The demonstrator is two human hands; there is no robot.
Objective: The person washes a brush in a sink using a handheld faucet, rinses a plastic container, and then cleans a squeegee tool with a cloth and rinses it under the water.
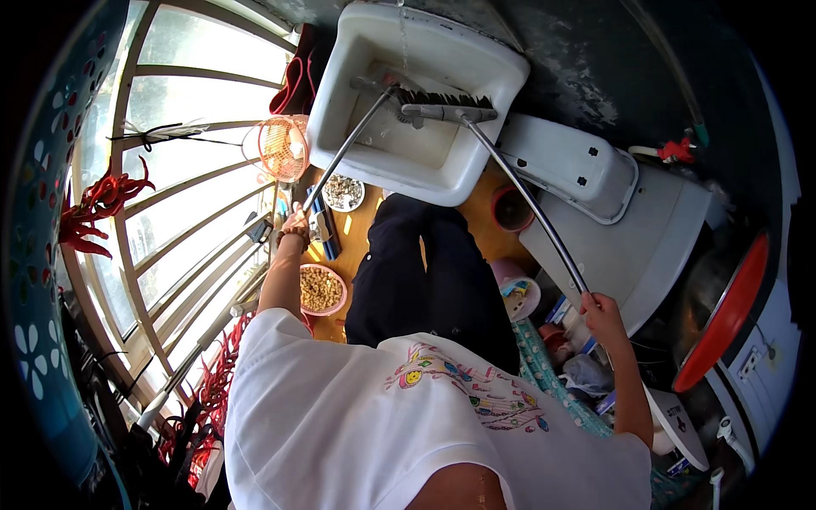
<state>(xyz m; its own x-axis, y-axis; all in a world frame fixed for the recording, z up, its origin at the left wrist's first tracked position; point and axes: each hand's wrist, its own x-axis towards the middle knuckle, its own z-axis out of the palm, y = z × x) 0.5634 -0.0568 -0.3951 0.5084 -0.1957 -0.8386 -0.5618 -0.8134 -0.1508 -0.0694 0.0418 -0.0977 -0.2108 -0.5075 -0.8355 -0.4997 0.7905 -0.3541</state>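
Before me is a white ceramic sink (405,182), with a thin stream of water (403,38) falling into it. My left hand (296,222), wearing a beaded bracelet, grips a metal pole (347,150) that slants up into the basin. The head at that pole's far end is partly hidden by the brush and water, so its kind is unclear. Around the end of another metal pole (532,197), my right hand (602,315) is closed. This second pole carries a grey brush head (446,113) with dark bristles pointing away from me, tilted over the basin and overlapping the other head.
A pink mesh basket (284,150) hangs by the window bars. Left of my legs stand a bowl of pale pieces (343,193) and a pink bowl of yellowish pieces (320,289). To the right are an upturned white tub (567,162) and a red round lid (723,312).
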